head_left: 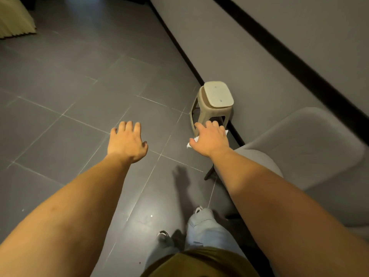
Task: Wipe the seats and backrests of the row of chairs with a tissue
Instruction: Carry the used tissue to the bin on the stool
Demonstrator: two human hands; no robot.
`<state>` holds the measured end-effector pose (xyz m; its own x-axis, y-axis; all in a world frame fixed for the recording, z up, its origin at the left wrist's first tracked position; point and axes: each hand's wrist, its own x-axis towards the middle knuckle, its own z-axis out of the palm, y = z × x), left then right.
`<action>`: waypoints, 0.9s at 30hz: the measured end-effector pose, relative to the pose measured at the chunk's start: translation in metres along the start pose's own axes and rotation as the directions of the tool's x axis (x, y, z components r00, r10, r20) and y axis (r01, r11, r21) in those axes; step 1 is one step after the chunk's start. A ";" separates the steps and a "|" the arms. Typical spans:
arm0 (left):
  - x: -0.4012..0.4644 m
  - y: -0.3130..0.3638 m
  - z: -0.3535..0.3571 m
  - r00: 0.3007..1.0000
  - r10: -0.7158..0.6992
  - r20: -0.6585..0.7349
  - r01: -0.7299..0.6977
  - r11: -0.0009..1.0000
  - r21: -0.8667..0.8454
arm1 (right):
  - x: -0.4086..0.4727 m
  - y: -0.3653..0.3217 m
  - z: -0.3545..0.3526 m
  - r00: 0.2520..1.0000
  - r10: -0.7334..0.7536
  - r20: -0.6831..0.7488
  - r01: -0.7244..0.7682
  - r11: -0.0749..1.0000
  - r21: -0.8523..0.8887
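Note:
A grey chair (311,144) with a curved backrest stands at the right, its seat partly hidden under my right forearm. My right hand (211,138) is stretched out palm down past the chair's front edge, holding a white tissue (192,141) that pokes out at both sides of the palm. My left hand (126,141) hovers palm down over the floor to the left, fingers apart and holding nothing. Both arms are extended forward.
A beige plastic stool (213,104) stands against the grey wall (249,47) just beyond my right hand. Dark grey floor tiles (69,86) spread to the left. A pale pleated curtain (14,19) hangs at the top left. My legs and shoes (197,228) are below.

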<state>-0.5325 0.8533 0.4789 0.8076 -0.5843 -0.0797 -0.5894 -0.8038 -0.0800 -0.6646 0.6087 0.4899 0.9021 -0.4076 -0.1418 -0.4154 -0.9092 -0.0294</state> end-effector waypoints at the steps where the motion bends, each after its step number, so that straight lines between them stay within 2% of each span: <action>1: 0.015 -0.001 -0.001 1.000 0.015 0.000 -0.015 1.000 0.003 | 0.012 0.001 -0.002 1.000 0.014 -0.001 -0.014 1.000 0.006; 8: 0.115 -0.004 -0.009 0.996 0.086 0.019 -0.087 0.996 0.036 | 0.105 0.026 0.001 0.992 0.114 0.045 -0.115 0.993 0.019; 14: 0.222 -0.002 -0.020 0.997 0.073 0.027 -0.075 0.994 0.080 | 0.206 0.054 0.001 0.987 0.127 0.102 -0.136 0.987 0.084; 18: 0.300 0.019 -0.034 0.999 0.050 0.003 -0.050 0.996 0.075 | 0.271 0.081 -0.002 0.989 0.087 0.120 -0.099 0.991 0.095; 24: 0.398 0.070 -0.044 0.984 0.177 0.012 -0.178 0.983 0.049 | 0.348 0.119 -0.008 0.980 0.140 0.143 -0.154 0.984 0.094; 27: 0.451 0.087 -0.045 0.972 0.229 0.043 -0.232 0.970 0.066 | 0.382 0.137 -0.012 0.964 0.211 0.160 -0.229 0.968 0.103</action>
<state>-0.2191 0.5150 0.4803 0.6493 -0.7478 -0.1385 -0.7605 -0.6372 -0.1250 -0.3751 0.3274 0.4439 0.7637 -0.5709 -0.3014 -0.6204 -0.7781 -0.0982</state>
